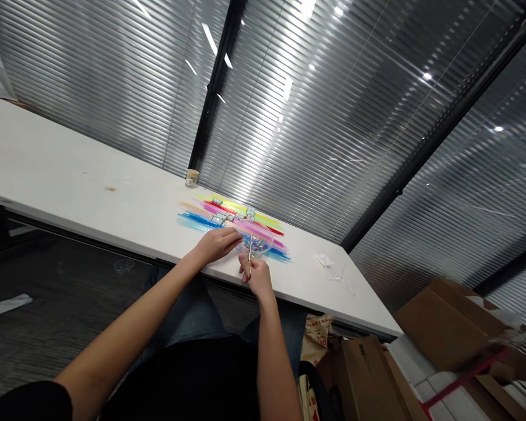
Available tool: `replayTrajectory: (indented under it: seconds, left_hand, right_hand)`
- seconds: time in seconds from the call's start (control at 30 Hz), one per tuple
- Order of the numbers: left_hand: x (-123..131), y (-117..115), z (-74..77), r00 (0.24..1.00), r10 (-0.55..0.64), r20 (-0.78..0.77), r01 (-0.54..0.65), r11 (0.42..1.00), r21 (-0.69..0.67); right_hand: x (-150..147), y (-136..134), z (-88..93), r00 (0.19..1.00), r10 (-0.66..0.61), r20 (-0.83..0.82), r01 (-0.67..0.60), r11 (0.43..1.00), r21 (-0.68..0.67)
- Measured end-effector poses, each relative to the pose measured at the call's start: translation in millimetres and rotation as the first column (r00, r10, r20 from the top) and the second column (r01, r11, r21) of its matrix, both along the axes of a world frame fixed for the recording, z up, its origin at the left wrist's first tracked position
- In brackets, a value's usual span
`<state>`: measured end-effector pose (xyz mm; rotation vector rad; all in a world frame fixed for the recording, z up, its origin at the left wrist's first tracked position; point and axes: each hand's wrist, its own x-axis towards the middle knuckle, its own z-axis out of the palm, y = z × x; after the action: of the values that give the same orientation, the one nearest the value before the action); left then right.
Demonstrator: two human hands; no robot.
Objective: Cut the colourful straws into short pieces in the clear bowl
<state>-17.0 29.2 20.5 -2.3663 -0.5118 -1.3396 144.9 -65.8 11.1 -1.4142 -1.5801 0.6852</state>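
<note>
A clear round bowl point(270, 233) stands near the table's front edge, with small cut pieces point(258, 244) in blue and mixed colours inside it. My right hand point(258, 275) is closed around the handles of a pair of scissors point(250, 251), whose blades point away from me over the bowl. At the bowl's left side, my left hand point(220, 244) has its fingertips pinched together; whatever they hold is too small to make out. Beneath and behind the bowl lie long thin coloured strips: blue point(195, 221), pink, red point(275, 231) and yellow point(236, 206). Several small labelled packets point(219, 218) rest on them.
A lidded jar point(191, 178) sits at the table's back edge by the blinds. Crumpled white tissue point(323, 260) and clear plastic scraps point(344, 279) lie to the right on the white table point(127, 210). Cardboard boxes point(368, 374) crowd the floor at lower right.
</note>
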Motion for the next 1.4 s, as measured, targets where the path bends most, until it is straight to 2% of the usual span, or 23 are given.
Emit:
replayTrajectory:
  seconds: [0.2, 0.43, 0.73, 0.93, 1.13, 1.4]
  left_hand:
    - [-0.9, -1.7, 1.2, 1.000, -0.005, 0.006, 0.005, 1.000, -0.019]
    - [-2.6, -1.4, 1.7, 0.999, -0.020, 0.028, 0.020, 1.000, 0.004]
    - [-4.1, -0.1, -0.5, 0.997, -0.068, 0.035, 0.071, 0.992, -0.101]
    - [-6.8, -2.9, 1.3, 0.998, -0.060, 0.022, 0.062, 0.988, -0.144]
    - [-11.3, -5.5, 1.0, 0.998, 0.008, 0.060, 0.003, 0.983, -0.182]
    - [-16.7, -1.1, -3.5, 0.983, 0.071, 0.171, -0.031, 0.973, -0.227]
  right_hand:
    - [-0.6, -2.8, 2.6, 1.000, 0.003, 0.001, -0.003, 1.000, -0.007]
    - [1.1, -1.0, -1.1, 0.992, 0.036, 0.117, -0.035, 0.999, -0.013]
    - [0.7, 1.7, -3.8, 0.985, 0.021, 0.169, -0.023, 1.000, 0.015]
    - [-2.6, 4.0, -5.9, 1.000, -0.015, -0.003, 0.015, 1.000, 0.018]
    - [-1.3, 7.9, -13.2, 0.990, -0.007, -0.141, 0.016, 0.998, 0.058]
    - [0.0, 12.1, -17.4, 0.912, 0.050, -0.408, -0.035, 0.998, 0.043]
